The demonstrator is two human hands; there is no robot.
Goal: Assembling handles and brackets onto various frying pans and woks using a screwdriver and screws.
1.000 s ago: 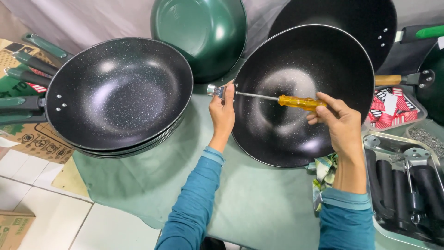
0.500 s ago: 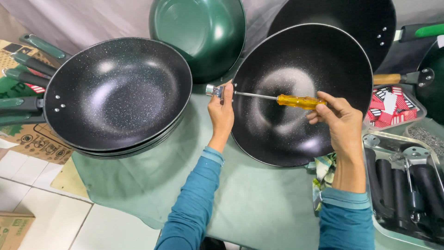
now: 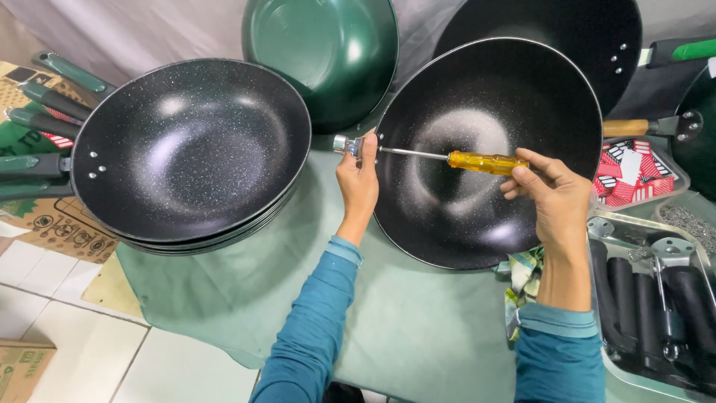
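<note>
A right hand (image 3: 548, 198) grips a yellow screwdriver (image 3: 481, 161) across a black pan (image 3: 488, 153) on the table (barely moved since a moment ago), while the left hand (image 3: 358, 179) pinches a metal fitting (image 3: 347, 144) at its rim

glossy speckled pan (image 3: 488, 149), translucent amber plastic screwdriver handle (image 3: 486, 162), matt cloth (image 3: 418, 328)

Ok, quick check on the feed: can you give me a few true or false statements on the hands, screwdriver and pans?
1. The right hand holds a yellow-handled screwdriver. True.
2. The left hand rests flat on the green cloth. False: it grips the metal fitting at the rim of the black pan.
3. The screwdriver lies across that pan. True.
4. The stack of pans on the left is red. False: it is black, speckled.
</note>
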